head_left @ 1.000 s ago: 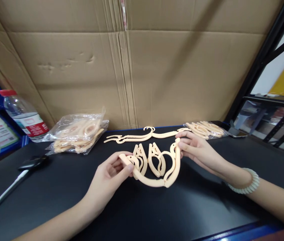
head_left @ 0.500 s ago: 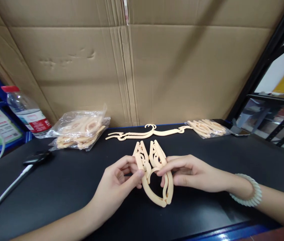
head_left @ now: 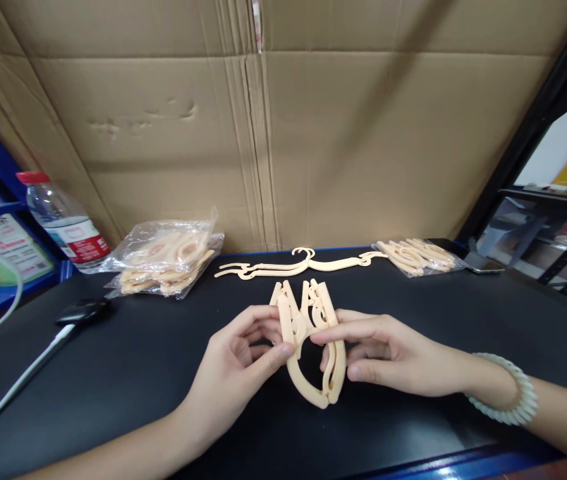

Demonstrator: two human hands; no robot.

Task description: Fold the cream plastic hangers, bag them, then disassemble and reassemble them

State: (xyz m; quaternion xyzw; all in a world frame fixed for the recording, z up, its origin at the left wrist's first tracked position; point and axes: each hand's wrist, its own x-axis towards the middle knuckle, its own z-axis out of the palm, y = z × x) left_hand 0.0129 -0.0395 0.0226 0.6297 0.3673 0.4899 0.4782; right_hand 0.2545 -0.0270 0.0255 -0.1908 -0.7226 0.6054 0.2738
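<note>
Black tabletop (head_left: 148, 357) runs back to cardboard (head_left: 163, 140). The left hand (head_left: 241, 363) pinches a folding hanger's (head_left: 305, 390) left arm, near centre; the right hand (head_left: 388, 350) grips its right arm. A slipping pinch could knock the folded hanger (head_left: 305, 298) beyond. Its held arms sit closer together than a second ago.

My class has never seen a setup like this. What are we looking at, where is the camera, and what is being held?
There is no machine here, just a person's bare left hand and right hand, seen by one camera worn on the head, looking forward and down. Both hands hold a cream hanger, folded into a loop. Another folded hanger shows just behind it, partly hidden. Farther back on the black table lies an opened hanger, with bagged hangers at either side. A bottle and a white cable are at the left.
</note>
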